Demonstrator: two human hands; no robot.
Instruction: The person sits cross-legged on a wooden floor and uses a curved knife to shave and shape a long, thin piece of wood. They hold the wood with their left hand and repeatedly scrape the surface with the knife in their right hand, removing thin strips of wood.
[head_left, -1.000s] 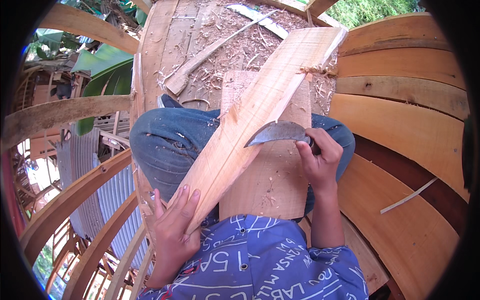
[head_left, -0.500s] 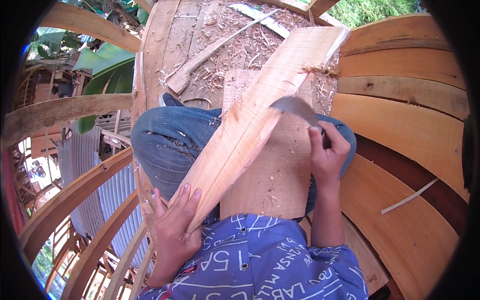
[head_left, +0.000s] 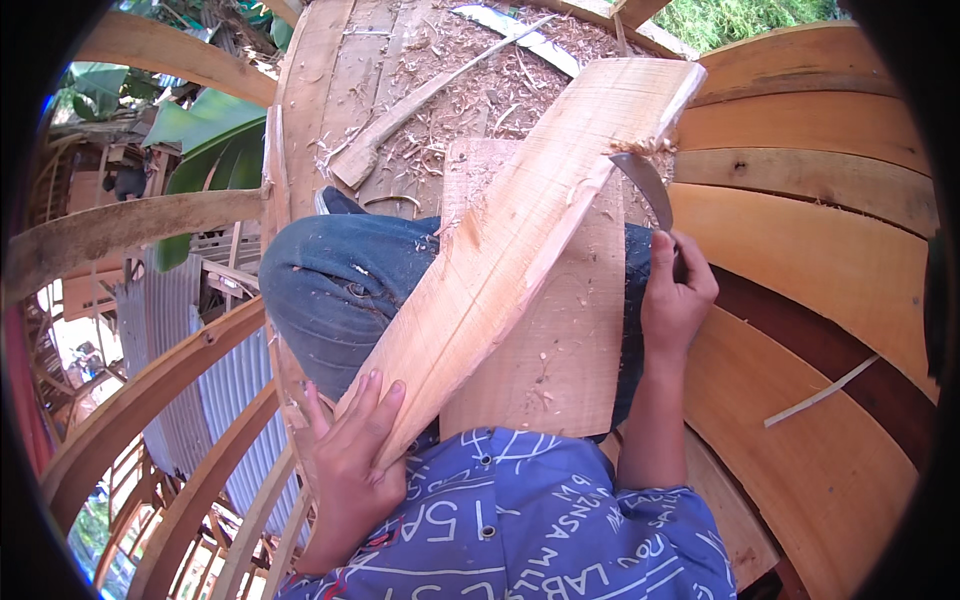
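Observation:
A long pale wooden plank (head_left: pixel 500 245) slants across my lap, from my left hand up to the far right. My left hand (head_left: pixel 358 450) grips its near end, with the fingers lying over the top face. In my right hand (head_left: pixel 678 295) is a machete (head_left: pixel 647 190) with a broad, curved dark blade; its handle is mostly hidden by the fingers. The blade tip is at the plank's right edge, close to a rough, splintered patch (head_left: pixel 640 146). Beneath the plank, a wide flat board (head_left: pixel 545 370) lies between my legs.
Wood shavings (head_left: pixel 470 110) litter the plank floor ahead, where a roughly cut stick (head_left: pixel 400 125) lies. Curved planking (head_left: pixel 800 220) rises on the right, with a thin strip (head_left: pixel 820 392) on it. Bare curved ribs (head_left: pixel 150 400) stand on the left, above corrugated sheets (head_left: pixel 240 400).
My right hand and the machete have moved forward and slightly right along the plank's edge, toward the splintered patch. The plank has shifted very slightly; my left hand keeps its hold.

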